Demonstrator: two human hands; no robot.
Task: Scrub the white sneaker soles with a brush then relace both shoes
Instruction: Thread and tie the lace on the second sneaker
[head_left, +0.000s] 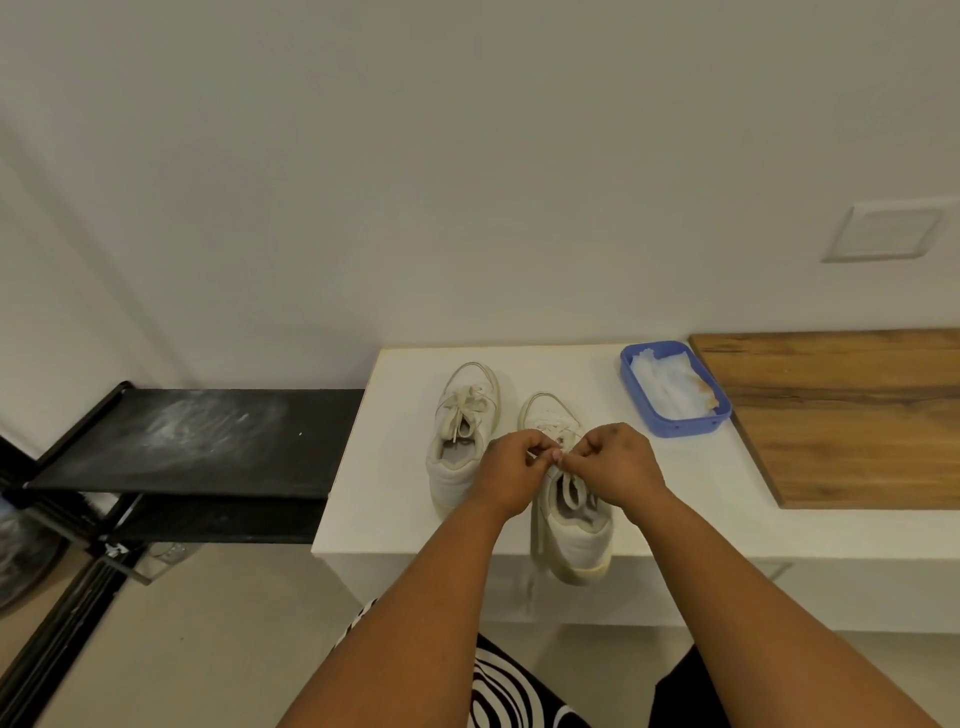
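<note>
Lacing the second white sneaker, near the end of the task

On the white bench top (395, 467) the left sneaker (464, 431) stands laced and tied, just to the left of the right sneaker (569, 499), whose heel hangs a little over the front edge of the bench. The left hand (511, 467) and the right hand (615, 462) meet over the middle of this right sneaker, fingers curled, each pinching a part of its lace (570, 491); one lace end hangs down at its left side. I judge the scrubbing is finished, because no brush is visible, and only the tying of this shoe is left. A blue tray (675, 426) with a stained cloth stands behind and to the right of this sneaker. No brand or writing can be read.
</note>
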